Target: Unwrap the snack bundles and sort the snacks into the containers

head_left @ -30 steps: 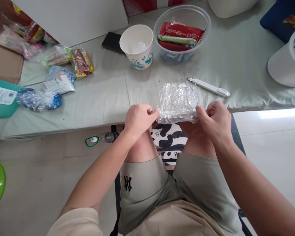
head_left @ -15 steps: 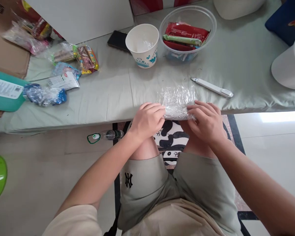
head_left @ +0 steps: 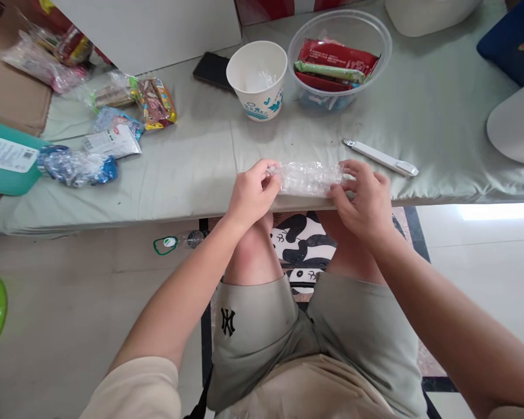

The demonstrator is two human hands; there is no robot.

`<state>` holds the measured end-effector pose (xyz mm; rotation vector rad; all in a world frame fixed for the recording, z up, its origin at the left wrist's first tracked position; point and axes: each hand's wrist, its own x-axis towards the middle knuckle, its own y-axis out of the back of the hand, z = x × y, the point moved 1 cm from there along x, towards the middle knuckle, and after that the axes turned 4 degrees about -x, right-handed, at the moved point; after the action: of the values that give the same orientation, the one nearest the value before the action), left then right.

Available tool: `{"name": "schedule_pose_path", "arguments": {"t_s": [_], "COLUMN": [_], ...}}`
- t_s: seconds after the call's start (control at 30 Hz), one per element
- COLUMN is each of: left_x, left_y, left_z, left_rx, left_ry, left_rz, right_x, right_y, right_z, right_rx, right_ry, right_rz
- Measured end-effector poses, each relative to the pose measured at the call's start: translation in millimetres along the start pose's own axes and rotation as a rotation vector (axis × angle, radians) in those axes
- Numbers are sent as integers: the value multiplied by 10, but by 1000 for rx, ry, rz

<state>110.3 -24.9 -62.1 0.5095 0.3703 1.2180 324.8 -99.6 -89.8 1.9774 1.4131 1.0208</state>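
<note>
A clear, crinkled plastic wrap (head_left: 308, 178) lies in a narrow strip at the front edge of the cloth-covered surface. My left hand (head_left: 254, 191) pinches its left end between thumb and fingers. At the right end, my right hand (head_left: 361, 189) grips the plastic with its thumb below and fingers above. Just behind my right hand rests a white utility knife (head_left: 381, 157). A white paper cup (head_left: 257, 81) with blue print stands behind the plastic, beside a clear round tub (head_left: 386, 49) holding red and green packets.
Snack packets (head_left: 155, 103) and a blue plastic-wrapped item (head_left: 78, 166) lie at the left, near a teal box (head_left: 9, 157). A black phone (head_left: 212, 71) is behind the cup. A white container (head_left: 517, 122) stands at the right.
The plastic has gone from a wider, flat piece to a narrower strip. Both hands have moved slightly up and now grip its ends, where they were pressing on it before.
</note>
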Motion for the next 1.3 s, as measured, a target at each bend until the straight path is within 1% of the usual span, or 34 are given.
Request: {"name": "schedule_pose_path", "arguments": {"t_s": [0.1, 0.17, 0.23, 0.33, 0.47, 0.53, 0.6, 0.67, 0.73, 0.8, 0.87, 0.93, 0.97, 1.0, 1.03, 1.1, 1.17, 1.23, 1.3], "left_x": [155, 241, 299, 338, 365, 377, 374, 347, 293, 221, 147, 92, 78, 74, 77, 87, 74, 16, -72], "left_y": [-69, -104, -135, -178, -229, -240, -233, -205, -159, -115, -97, -107, -117, -129, -142, -169, -205, -247, -274], "left_z": [-4, 28, 71, 123, 113, 76, 36, 4, -2, 26, 77, 114, 116, 107, 90, 50, 39, 73, 134], "left_rx": [95, 220, 380, 560, 594, 593, 606, 621, 619, 599, 578, 576, 582, 591, 599, 603, 601, 594, 540], "left_ry": [-17, -52, -54, -24, -2, -3, -10, -15, -30, -110, -285, -465, -518, -539, -535, -502, -468, -420, -385], "left_rz": [39, 40, 23, 20, 40, 50, 60, 74, 101, 106, 26, -103, -156, -188, -196, -165, -101, -33, -6], "right_x": [-24, -29, -20, -5, -26, -38, -34, -9, 27, 57, 73, 76, 74, 69, 62, 43, 19, -3, -16], "right_y": [-72, -114, -130, -97, -6, -1, -35, -86, -130, -155, -163, -159, -154, -150, -146, -142, -142, -147, -145], "right_z": [37, 91, 149, 182, 52, -61, -151, -185, -166, -122, -80, -50, -41, -36, -34, -41, -62, -89, -113], "right_rx": [-16, -65, -132, -217, -270, -290, -316, -353, -378, -372, -351, -326, -312, -297, -284, -268, -279, -317, -331], "right_ry": [-7, -9, 11, 92, 220, 327, 400, 383, 332, 317, 329, 337, 337, 338, 340, 353, 368, 370, 362], "right_rz": [21, 51, 101, 155, 194, 127, 1, -99, -155, -196, -211, -196, -185, -173, -163, -133, -74, 3, 83]}}
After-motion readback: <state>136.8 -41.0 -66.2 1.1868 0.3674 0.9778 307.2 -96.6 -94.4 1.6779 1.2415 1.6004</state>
